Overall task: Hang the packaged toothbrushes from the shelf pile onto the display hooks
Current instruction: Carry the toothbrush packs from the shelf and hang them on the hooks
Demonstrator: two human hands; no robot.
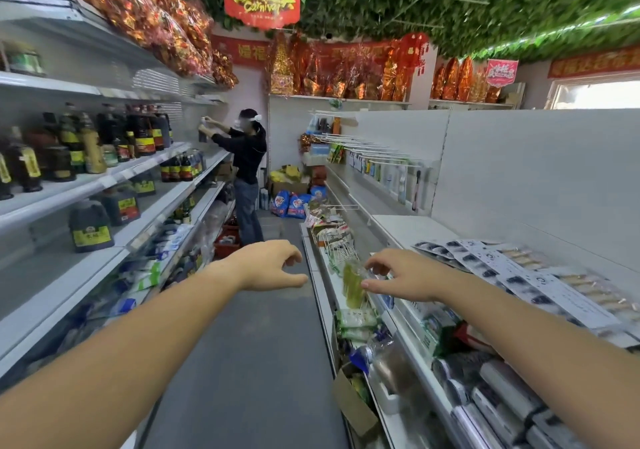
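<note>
Head view has the right grip [401,275] pinched, thumb against fingers, on the top of a blurred greenish toothbrush pack [353,287]. The pack's long axis hangs nearly straight down from the fingertips. Just beyond and a little above that grip stand wire display hooks [337,246], probably the target. The shelf pile [519,275] lies off to its right. The left grip [270,265] hovers beside the pack without touching it, fingers loosely apart and holding nothing, and is the farther of the two from the hooks.
</note>
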